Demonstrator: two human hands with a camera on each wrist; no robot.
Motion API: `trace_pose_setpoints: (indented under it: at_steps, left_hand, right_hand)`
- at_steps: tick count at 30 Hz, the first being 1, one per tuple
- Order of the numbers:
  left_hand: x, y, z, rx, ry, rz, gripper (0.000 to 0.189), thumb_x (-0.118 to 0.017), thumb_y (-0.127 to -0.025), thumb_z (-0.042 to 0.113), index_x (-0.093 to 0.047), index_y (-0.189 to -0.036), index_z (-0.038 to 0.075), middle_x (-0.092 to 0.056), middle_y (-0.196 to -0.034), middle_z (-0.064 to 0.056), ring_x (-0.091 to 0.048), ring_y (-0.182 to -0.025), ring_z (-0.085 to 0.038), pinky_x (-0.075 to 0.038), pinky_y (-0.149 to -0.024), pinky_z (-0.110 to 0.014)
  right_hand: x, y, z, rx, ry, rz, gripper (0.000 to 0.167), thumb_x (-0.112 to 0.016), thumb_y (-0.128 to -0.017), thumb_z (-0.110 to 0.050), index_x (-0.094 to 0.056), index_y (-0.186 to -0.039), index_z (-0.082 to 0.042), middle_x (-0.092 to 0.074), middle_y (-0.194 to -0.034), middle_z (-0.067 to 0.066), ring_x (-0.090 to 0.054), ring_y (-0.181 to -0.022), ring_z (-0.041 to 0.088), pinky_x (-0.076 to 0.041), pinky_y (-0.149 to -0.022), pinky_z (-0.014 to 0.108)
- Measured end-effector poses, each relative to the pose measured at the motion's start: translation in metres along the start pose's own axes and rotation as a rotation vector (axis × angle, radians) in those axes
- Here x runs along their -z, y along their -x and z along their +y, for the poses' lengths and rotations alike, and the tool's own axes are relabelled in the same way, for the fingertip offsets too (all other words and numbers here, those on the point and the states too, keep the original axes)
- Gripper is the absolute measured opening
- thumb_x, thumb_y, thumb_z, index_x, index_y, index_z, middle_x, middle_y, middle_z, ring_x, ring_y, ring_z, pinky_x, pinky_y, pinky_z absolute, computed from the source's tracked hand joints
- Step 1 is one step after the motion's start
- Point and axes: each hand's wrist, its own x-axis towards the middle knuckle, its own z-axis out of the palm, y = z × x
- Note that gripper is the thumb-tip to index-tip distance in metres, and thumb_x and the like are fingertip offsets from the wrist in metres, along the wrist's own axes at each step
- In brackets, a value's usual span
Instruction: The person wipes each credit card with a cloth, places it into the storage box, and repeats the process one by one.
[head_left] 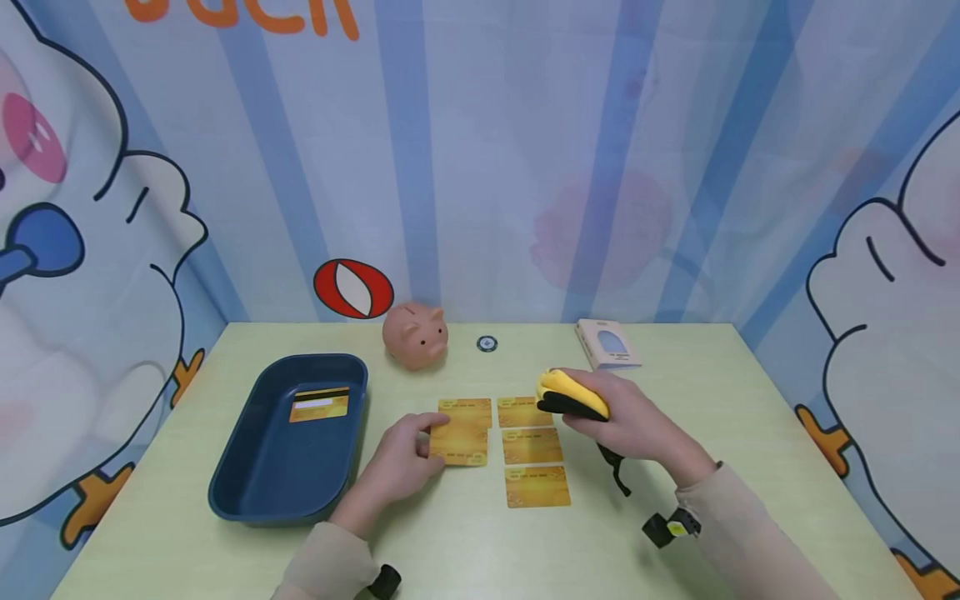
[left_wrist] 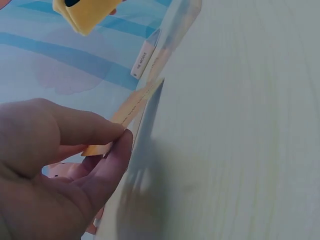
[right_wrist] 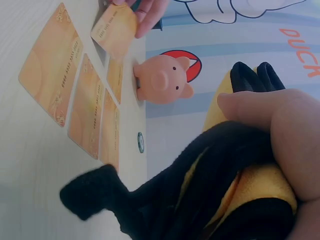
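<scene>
My left hand (head_left: 399, 461) pinches a gold bank card (head_left: 463, 447) by its left edge, between thumb and fingers. In the left wrist view this card (left_wrist: 131, 111) is tilted, its shadow on the tabletop beside it. Behind it lies another gold card (head_left: 474, 406), partly covered in the head view. My right hand (head_left: 633, 417) grips a soft yellow-and-black plush thing (head_left: 567, 392) with a dangling black tail (right_wrist: 90, 192). Three more gold cards lie in a column: the far card (head_left: 516, 412), partly hidden by the plush, the middle card (head_left: 532, 447) and the near card (head_left: 537, 487).
A deep blue tray (head_left: 225, 487) stands at left, with a gold card (head_left: 321, 405) inside, black stripe showing. Along the back are a pink piggy bank (head_left: 415, 336), a round chip (head_left: 487, 343) and a small white box (head_left: 607, 343). A printed curtain (head_left: 487, 167) hangs behind.
</scene>
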Motion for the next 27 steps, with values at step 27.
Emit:
trace_pose_setpoints:
  at_steps: [27]
  left_hand:
    - [0.0,-0.012,0.036,0.026,0.405,-0.008,0.057,-0.078,-0.09,-0.001,-0.061,-0.144,0.008,-0.073,-0.125,-0.01,-0.07,-0.103,-0.022,-0.061,-0.091,-0.035]
  right_hand:
    - [-0.015,-0.03,-0.036,0.088,-0.031,0.011,0.063,-0.078,-0.097,-0.024,-0.052,-0.154,-0.027,-0.066,-0.126,-0.005,-0.057,-0.099,0.014,-0.052,-0.084,0.04]
